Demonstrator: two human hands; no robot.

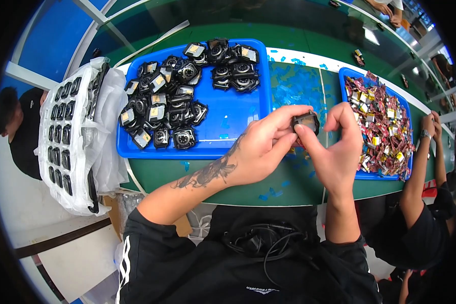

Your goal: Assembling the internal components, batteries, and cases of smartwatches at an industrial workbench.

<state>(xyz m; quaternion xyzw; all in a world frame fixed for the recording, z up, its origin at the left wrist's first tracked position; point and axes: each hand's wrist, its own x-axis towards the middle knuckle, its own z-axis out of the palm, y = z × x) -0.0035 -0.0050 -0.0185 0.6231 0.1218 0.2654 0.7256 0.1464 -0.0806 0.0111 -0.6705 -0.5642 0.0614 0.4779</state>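
Note:
A small dark watch case (308, 120) with a light greyish-tan face sits between my fingers, above the green worktable. My left hand (261, 147) pinches it from the left side. The thumb of my right hand (340, 154) presses against its near edge, while the right index finger is bent and apart from it. Left of my hands, a blue tray (233, 119) carries many similar black watch cases (157, 99), some showing round sensor backs and others their flat inner parts. To the right, a second blue tray (345, 83) is heaped with small dark red, white and yellow pieces (382, 124).
Blue film scraps (296, 91) litter the green table (187, 177) between the trays. At far left stands a white tray of watch parts (61, 116) in plastic wrap. Another person's arm (421, 157) is at the right; hands (387, 10) work at the far side.

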